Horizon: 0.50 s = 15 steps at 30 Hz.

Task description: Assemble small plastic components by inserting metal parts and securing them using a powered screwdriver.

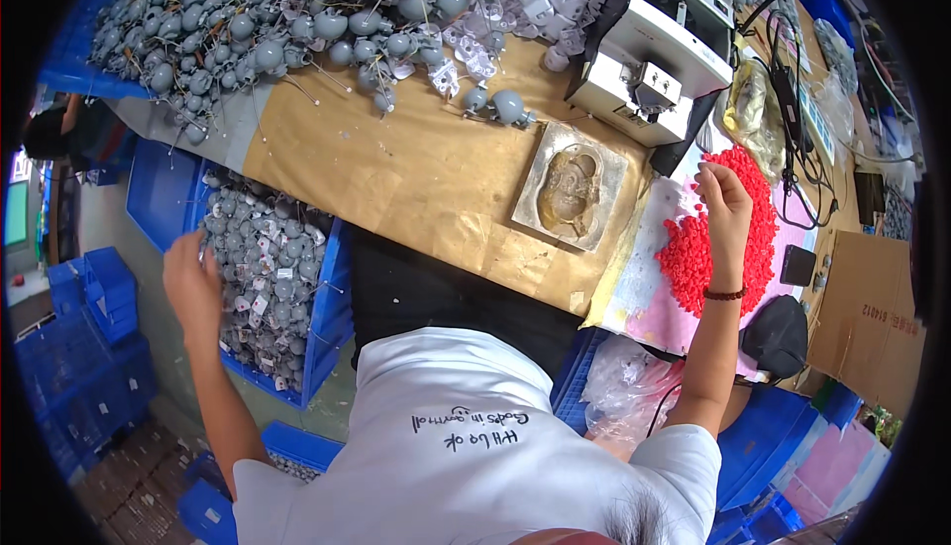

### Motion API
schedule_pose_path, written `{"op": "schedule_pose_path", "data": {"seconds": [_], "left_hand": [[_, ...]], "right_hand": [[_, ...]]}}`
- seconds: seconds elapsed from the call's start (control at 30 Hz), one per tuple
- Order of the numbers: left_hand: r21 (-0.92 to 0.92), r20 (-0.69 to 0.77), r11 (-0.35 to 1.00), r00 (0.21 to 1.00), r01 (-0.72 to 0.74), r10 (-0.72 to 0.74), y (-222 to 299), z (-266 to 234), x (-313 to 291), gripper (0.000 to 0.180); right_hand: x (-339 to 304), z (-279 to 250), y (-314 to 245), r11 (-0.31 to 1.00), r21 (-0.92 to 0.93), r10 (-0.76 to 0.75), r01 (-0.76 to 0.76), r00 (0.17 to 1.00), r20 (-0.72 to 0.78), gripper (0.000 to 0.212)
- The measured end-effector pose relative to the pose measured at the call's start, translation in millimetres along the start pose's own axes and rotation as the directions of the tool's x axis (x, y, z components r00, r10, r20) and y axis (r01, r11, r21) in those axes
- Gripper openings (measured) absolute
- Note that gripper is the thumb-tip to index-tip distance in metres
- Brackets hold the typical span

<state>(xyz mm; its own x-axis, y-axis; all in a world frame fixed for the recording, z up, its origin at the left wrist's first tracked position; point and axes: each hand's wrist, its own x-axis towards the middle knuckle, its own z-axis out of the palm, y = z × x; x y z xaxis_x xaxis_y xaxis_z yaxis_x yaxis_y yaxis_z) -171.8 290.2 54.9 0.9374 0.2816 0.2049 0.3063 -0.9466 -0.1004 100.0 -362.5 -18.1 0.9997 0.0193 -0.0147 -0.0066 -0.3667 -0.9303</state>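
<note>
At the left, my left hand (192, 285) hangs over the near edge of a blue bin filled with grey rounded parts (272, 248), some bearing white tags. Its fingers are stretched and the thumb stands apart, with nothing seen between them. My right hand (725, 200), a dark beaded bracelet on its wrist, is above a heap of small red pieces (684, 258) on a pink sheet. Its fingers are curled in toward the thumb; what they hold, if anything, is too small to make out. Left of this hand lies a square metal fixture (570, 188) with a rounded hollow.
A large pile of grey bulb-shaped parts with wires (267, 50) covers the table's far side. A white machine (654, 50) stands at the far right of the brown-paper-covered tabletop (396, 178). Black cables (788, 119), a cardboard box (872, 297) and a clear plastic bag (629, 381) lie rightward.
</note>
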Motion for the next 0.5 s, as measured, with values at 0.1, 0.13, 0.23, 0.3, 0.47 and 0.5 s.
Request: {"op": "schedule_pose_path", "data": {"seconds": [0.1, 0.13, 0.23, 0.3, 0.47, 0.5], "left_hand": [[-0.152, -0.15, 0.951, 0.958, -0.268, 0.246, 85, 15, 64, 0.027], [-0.201, -0.186, 0.91, 0.927, -0.361, 0.327, 117, 22, 85, 0.026], [-0.236, -0.307, 0.791, 0.816, -0.564, 0.49, 205, 43, 135, 0.029], [-0.163, -0.3, 0.78, 0.783, -0.605, 0.545, 239, 57, 161, 0.033], [-0.054, -0.221, 0.746, 0.736, -0.664, 0.64, 268, 76, 190, 0.039], [-0.064, -0.207, 0.744, 0.738, -0.665, 0.642, 268, 73, 190, 0.04]], "right_hand": [[-3, -12, 0, 1.0, -0.031, -0.001, 0.0, 1.0, -0.019, 0.018], [-4, -16, 0, 0.999, -0.041, -0.008, 0.007, 1.0, -0.027, 0.018], [-6, -25, -6, 0.992, -0.117, -0.052, 0.045, 0.997, -0.064, 0.016], [-6, -30, -11, 0.969, -0.222, -0.121, 0.106, 0.991, -0.053, 0.015], [-10, -28, -34, 0.689, -0.655, -0.292, 0.311, 0.946, 0.142, 0.014], [-11, -24, -35, 0.595, -0.72, -0.321, 0.356, 0.927, 0.194, 0.015]]}}
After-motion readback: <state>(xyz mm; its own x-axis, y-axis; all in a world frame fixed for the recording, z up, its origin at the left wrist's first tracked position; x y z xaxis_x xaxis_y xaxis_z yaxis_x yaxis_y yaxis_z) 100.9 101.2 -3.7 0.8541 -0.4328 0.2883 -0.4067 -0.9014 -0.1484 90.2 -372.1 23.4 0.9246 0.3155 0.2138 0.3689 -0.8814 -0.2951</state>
